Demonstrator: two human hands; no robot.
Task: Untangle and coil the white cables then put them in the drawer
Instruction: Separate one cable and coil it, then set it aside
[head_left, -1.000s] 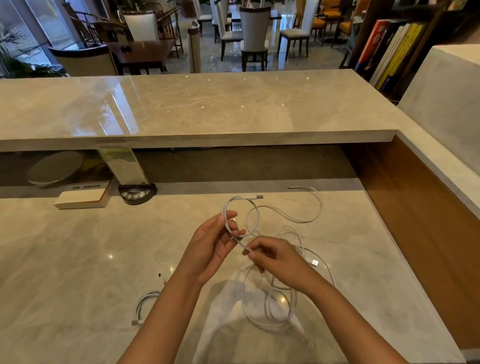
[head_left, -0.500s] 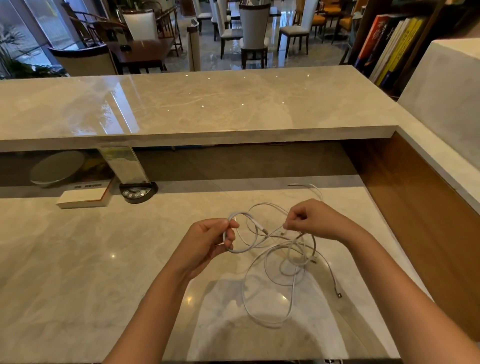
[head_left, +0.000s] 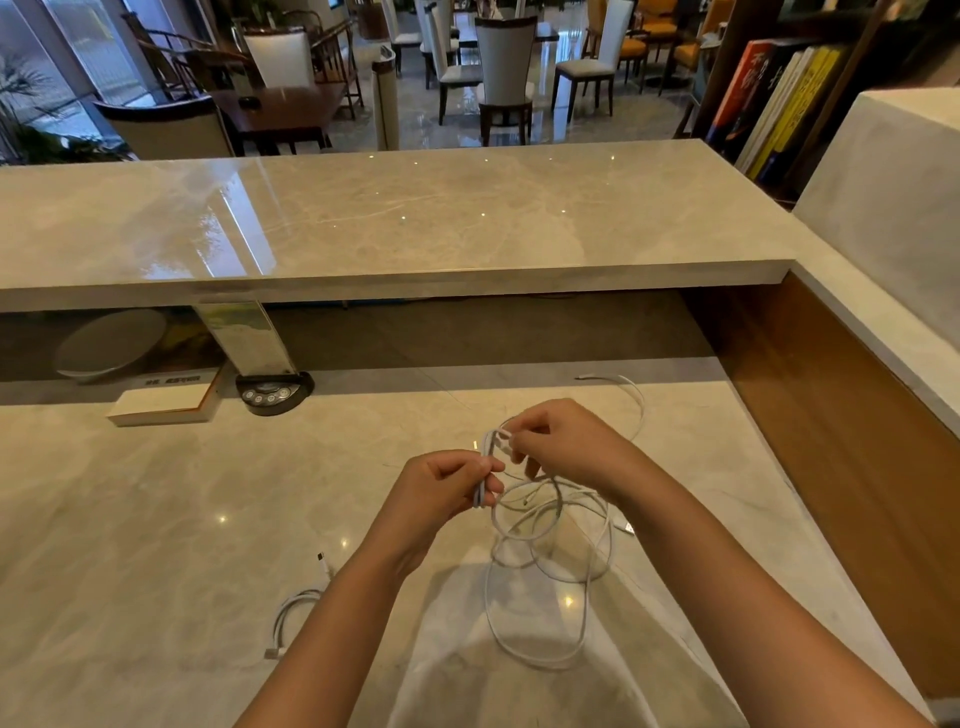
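A tangle of white cables (head_left: 550, 561) lies in loose loops on the marble desk (head_left: 156, 519), partly lifted between my hands. My left hand (head_left: 441, 488) is closed around a small bundle of folded cable strands. My right hand (head_left: 561, 441) pinches the top of that same bundle just above it, the two hands almost touching. One strand runs behind my right hand to a plug end (head_left: 584, 378) near the back of the desk. A second white cable (head_left: 298, 608), loosely coiled, lies apart at the lower left beside my left forearm. No drawer is in view.
A raised marble counter (head_left: 395, 223) runs across behind the desk. Under it sit a white box (head_left: 161, 405), a black button device with a clear sign stand (head_left: 272, 392) and a round grey dish (head_left: 109, 345). A wooden side panel (head_left: 857, 441) bounds the right.
My right hand moved left and down to meet the left hand. The open loop held in my left hand is now folded into a tight bundle gripped by both hands.
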